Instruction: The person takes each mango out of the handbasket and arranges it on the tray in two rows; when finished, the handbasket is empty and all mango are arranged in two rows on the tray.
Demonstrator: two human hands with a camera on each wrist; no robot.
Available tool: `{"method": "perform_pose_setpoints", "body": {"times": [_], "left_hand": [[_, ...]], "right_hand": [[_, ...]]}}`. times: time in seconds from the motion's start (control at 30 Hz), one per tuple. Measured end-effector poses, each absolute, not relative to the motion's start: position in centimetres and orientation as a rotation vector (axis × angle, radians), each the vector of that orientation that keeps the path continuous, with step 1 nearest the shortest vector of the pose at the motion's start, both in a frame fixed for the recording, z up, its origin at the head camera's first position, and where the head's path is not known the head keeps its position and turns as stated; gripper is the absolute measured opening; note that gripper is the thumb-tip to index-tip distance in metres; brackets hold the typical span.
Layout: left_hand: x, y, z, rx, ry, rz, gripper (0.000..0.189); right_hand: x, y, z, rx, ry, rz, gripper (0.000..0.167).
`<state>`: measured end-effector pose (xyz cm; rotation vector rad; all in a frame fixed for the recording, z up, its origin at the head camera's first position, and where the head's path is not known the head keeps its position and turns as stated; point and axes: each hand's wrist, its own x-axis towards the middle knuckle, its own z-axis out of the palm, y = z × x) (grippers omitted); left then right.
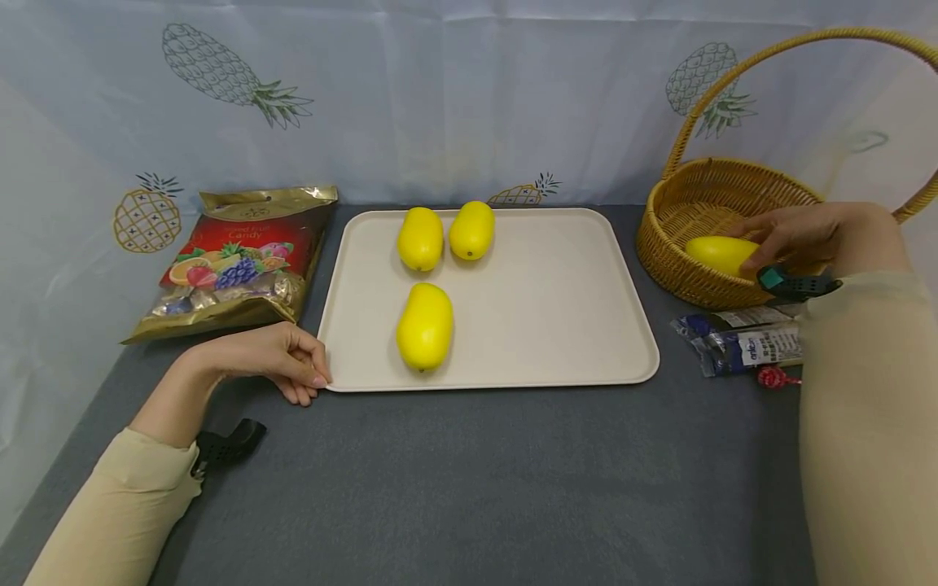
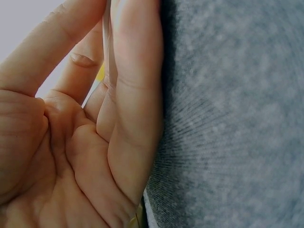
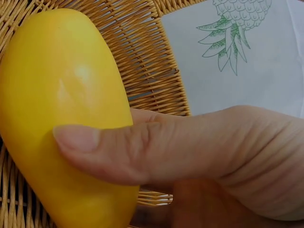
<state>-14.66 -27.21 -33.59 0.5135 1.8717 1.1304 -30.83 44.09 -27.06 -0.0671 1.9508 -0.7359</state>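
My right hand (image 1: 795,236) grips a yellow mango (image 1: 721,254) inside the wicker basket (image 1: 659,236). In the right wrist view the thumb lies across the mango (image 3: 66,85), and the other fingers are mostly hidden behind it. On the left, my left hand (image 1: 274,358) pinches the near left corner of the cream tray (image 1: 542,317). The left wrist view shows the tray's thin edge (image 2: 107,42) between thumb and fingers. Three more mangoes rest on the tray: one at the near left (image 1: 425,327), two side by side behind it (image 1: 421,239) (image 1: 472,231).
A bag of mixed fruit candy (image 1: 234,264) lies left of the tray. Blue-and-clear packets (image 1: 762,346) and a red-wrapped lollipop (image 1: 773,377) lie in front of the basket, partly behind the right sleeve. The basket's tall handle (image 1: 703,98) arches above it. A pineapple-print curtain (image 1: 454,106) hangs behind.
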Motion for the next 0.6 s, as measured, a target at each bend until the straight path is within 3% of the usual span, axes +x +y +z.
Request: {"method": "perform_pose_setpoints", "body": {"times": [0.23, 0.53, 0.6], "left_hand": [[-14.7, -27.3, -33.8, 0.517, 1.871, 1.131, 0.025], [-14.8, -27.3, -34.0, 0.501, 1.892, 1.103, 0.024], [-14.8, -27.3, -33.9, 0.501, 1.889, 1.106, 0.024]], "right_hand": [[-30.6, 43.6, -27.2, 0.014, 2.013, -0.748, 0.09], [-30.8, 43.1, -25.5, -0.079, 2.375, -0.627, 0.087], [-31.2, 42.9, -24.6, -0.11, 2.429, -0.643, 0.078]]}}
